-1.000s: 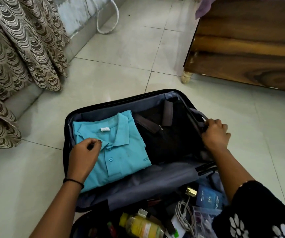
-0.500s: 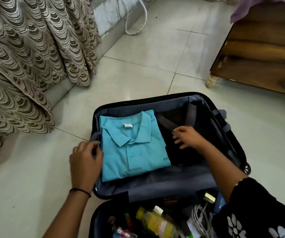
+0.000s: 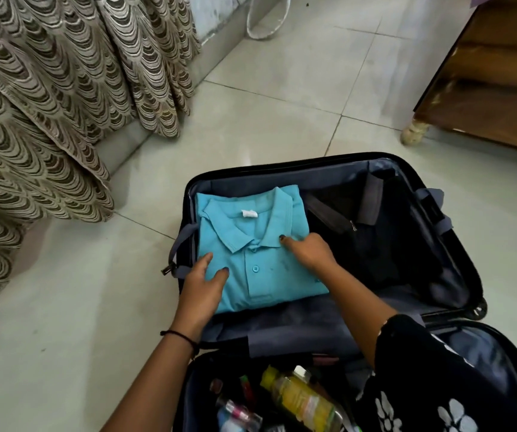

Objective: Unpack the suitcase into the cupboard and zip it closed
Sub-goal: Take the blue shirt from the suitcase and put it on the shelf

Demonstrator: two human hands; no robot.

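Barely started: suitcase (image 3: 282, 165) lies open on the floor, both halves loaded, no cupboard I can identify in view. Left hand (image 3: 202, 283) lies flat, fingers spread, on the 8 o'clock corner of the folded blue polo shirt (image 3: 251, 232), which sits on the far half's 9 o'clock side; right hand (image 3: 308, 251) rests on its 3 o'clock edge, one finger on top, rest hidden, grip unclear. To do: that shirt, dark garment (image 3: 375, 251) at 3 o'clock, bottles (image 3: 301, 397) in the near half at 6 o'clock, then zip.

Soft even daylight, pale sheen on floor tiles (image 3: 282, 88), suitcase (image 3: 282, 180) interior murky, wide-angle bending at edges, slight softness
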